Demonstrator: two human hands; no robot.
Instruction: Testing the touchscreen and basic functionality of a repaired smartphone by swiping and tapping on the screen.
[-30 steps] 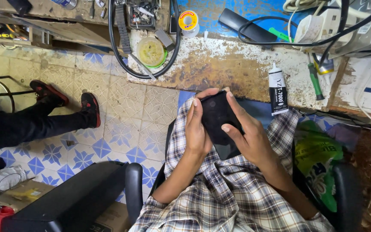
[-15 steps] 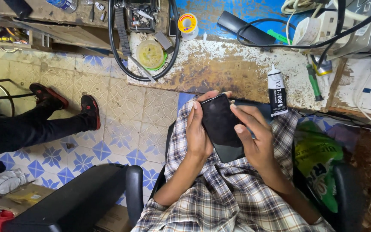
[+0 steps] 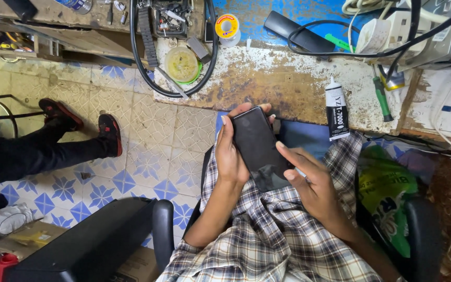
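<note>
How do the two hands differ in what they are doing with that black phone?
The left hand wraps around the black phone, thumb along its near edge and fingertips curling over the far end, so it carries the phone. The right hand lies more open, fingers spread, touching only the phone's lower right side. The left hand sits higher in the picture, the right hand lower, over the checked shirt. Both are bare and touch the same phone.
</note>
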